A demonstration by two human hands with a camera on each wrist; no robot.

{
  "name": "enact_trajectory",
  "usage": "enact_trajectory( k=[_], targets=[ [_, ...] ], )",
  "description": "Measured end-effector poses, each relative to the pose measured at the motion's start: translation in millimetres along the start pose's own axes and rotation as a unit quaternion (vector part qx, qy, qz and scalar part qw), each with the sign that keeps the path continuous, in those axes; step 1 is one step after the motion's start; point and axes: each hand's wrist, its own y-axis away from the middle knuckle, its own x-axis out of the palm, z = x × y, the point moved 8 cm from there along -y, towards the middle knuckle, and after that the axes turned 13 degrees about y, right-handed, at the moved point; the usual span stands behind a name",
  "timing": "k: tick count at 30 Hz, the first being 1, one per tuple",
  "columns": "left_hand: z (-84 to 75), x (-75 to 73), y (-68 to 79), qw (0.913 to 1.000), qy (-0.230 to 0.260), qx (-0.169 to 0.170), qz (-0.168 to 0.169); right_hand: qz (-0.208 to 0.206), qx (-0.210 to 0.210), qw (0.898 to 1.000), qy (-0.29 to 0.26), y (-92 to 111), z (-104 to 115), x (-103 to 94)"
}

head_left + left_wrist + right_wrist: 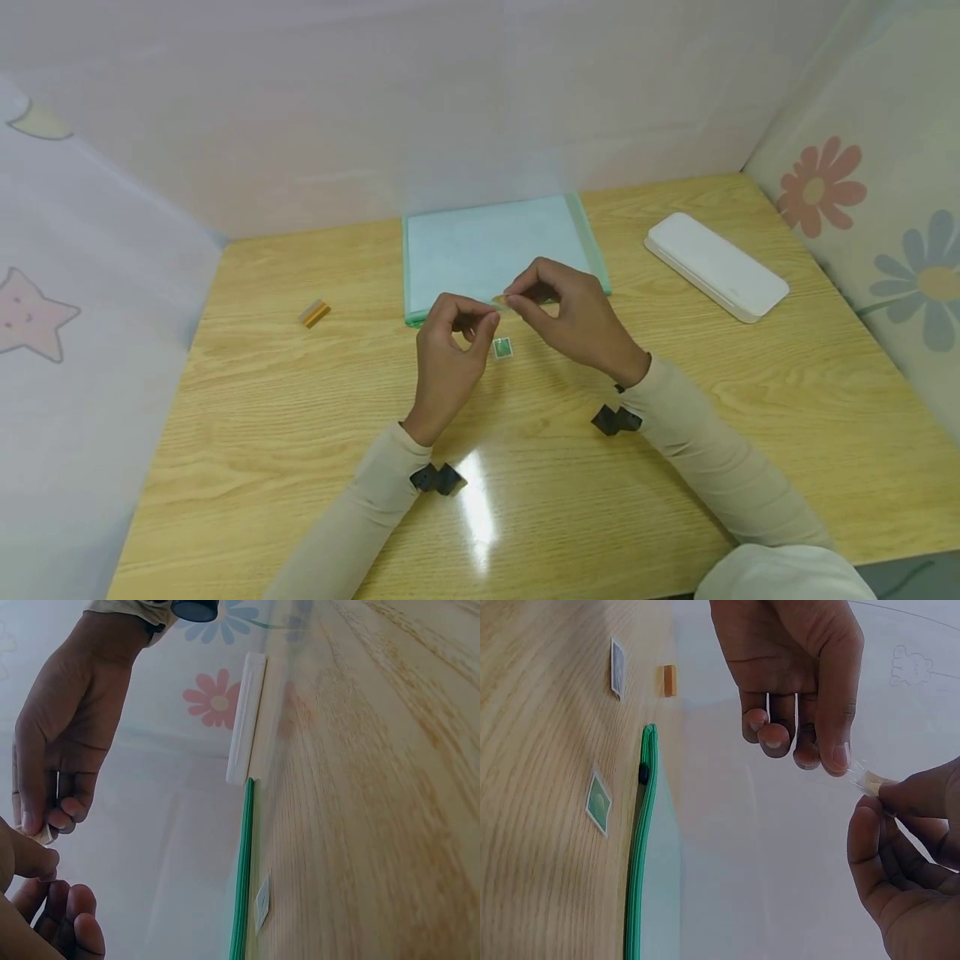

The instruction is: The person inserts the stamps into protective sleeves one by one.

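Wood-grain table (337,417). Green-edged zip folder (495,246), far middle. White pencil case (716,267), right. Right hand (573,312), left hand (450,358): both narrow pinches, raised over table. Orange-and-grey block (315,313), left. White-bordered green square (502,347), near folder. Clear-and-tan piece (871,783), held between both hands' fingertips.

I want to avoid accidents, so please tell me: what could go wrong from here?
The small tan piece could slip, since the right hand pinches it only with fingertips. Its clear film, apparently pinched by the left hand, might tear if pulled hard. If dropped, the piece might knock the green square on the table.
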Motion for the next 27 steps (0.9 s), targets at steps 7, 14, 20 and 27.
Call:
enact_trajectory(
  k=[7,14,20,27],
  targets=[
    [-9.9,1.2,-2.0,0.9997,0.02,-0.014,0.0,-0.01,-0.028,0.999,0.04,0,5,-4.1],
    [-14.5,1.1,-2.6,0.9985,0.043,-0.033,0.002,-0.008,-0.031,0.998,0.056,0,7,-5.2],
    [-15.7,0.7,-2.1,0.9993,0.032,-0.02,-0.005,-0.001,-0.028,0.998,0.064,0,11,-5.8],
    [-14.0,-1.4,-2.8,0.9996,0.024,0.004,-0.012,-0.006,-0.029,0.997,0.066,-1,12,-7.3]
  ],
)
